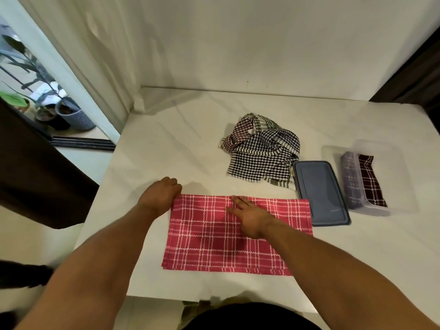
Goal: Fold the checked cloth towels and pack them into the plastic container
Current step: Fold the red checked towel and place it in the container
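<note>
A pink checked towel [214, 244] lies folded flat on the white table near the front edge. My left hand [162, 194] has its fingers curled over the towel's far left corner and holds it. My right hand [250, 215] lies flat with straight fingers on the middle of the towel, near its far edge. A heap of unfolded checked towels [259, 151], black, red and grey, sits further back. At the right stands the clear plastic container [381, 151], with a purple and a dark red folded towel [367, 182] in it.
The container's blue-grey lid [320, 191] lies flat between the pink towel and the container, touching the towel's right end. A white wall stands behind the table [166, 144]. A dark curtain and a window with potted plants are at the left.
</note>
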